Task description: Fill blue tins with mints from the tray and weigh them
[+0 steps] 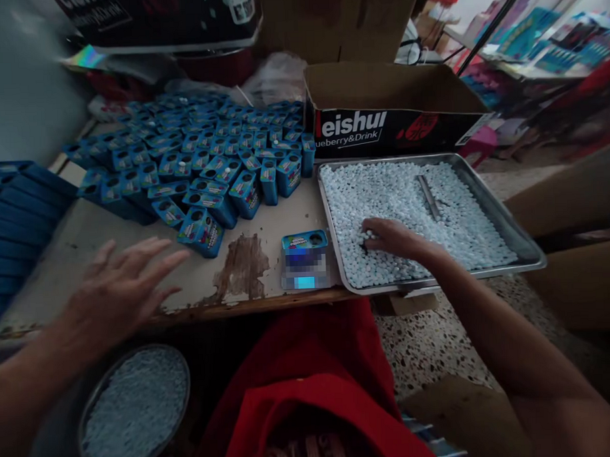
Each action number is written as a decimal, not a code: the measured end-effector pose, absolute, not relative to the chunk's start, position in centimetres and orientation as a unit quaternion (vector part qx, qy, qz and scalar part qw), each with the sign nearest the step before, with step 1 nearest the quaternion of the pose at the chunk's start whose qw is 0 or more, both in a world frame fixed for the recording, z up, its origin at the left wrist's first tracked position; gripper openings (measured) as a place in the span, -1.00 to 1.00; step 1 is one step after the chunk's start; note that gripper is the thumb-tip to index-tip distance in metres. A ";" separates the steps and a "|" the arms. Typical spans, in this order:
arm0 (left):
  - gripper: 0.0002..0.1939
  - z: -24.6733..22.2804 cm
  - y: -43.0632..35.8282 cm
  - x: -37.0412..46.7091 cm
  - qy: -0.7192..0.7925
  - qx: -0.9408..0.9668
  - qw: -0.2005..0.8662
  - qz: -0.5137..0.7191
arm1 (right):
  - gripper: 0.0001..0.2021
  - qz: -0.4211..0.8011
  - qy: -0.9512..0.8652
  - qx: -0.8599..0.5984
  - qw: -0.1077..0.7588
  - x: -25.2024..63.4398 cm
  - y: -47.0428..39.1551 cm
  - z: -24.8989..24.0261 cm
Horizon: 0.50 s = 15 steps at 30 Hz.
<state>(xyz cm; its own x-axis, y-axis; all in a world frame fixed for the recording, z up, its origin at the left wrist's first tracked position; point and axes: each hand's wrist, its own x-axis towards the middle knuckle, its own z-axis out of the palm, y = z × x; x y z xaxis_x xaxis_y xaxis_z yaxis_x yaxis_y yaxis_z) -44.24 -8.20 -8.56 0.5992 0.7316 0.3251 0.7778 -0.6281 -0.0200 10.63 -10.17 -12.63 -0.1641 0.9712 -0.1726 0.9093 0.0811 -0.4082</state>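
Note:
My left hand (121, 288) hovers over the left part of the table, its fingers stretched and spread, with nothing in it. Just beyond it stand many small blue printed boxes (202, 232) with dark round holes in their tops. My right hand (388, 237) reaches into a shallow metal tray (529, 257) full of small pale blue-white pellets (383, 186). Its fingers curl into the pellets and close around some, with the fingertips partly hidden. A single blue box (304, 240) stands apart near the table's front edge, between my hands; its front is blurred.
An open black-printed carton (396, 128) stands behind the tray. A metal strip (429, 197) lies on the pellets. More blue boxes (19, 225) line the left side. Below the table's worn front edge (267, 302) is a round bowl (186, 382) of pellets. Cartons (577, 285) stand at right.

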 end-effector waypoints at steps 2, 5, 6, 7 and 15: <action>-0.57 -9.4 -9.9 -44.6 -0.404 -0.907 0.084 -0.082 | -0.83 0.353 -0.633 -0.662 0.192 11.8 -9.6 -12.3; -0.53 -10.3 -10.9 -44.7 -0.395 -0.911 0.049 -0.105 | -0.79 0.515 -0.428 -0.648 0.362 12.8 -9.8 -11.7; -0.52 -10.6 -10.9 -44.2 -0.387 -0.912 0.031 -0.131 | -0.79 0.549 -0.378 -0.631 0.398 12.9 -10.0 -11.5; -0.51 -10.8 -10.6 -43.4 -0.376 -0.913 0.014 -0.157 | -0.79 0.572 -0.338 -0.615 0.424 12.9 -10.2 -11.4; -0.52 -10.0 -8.3 -32.6 -0.368 -0.875 -0.121 -0.290 | -0.68 0.591 -0.262 -0.590 0.484 11.6 -12.6 -11.3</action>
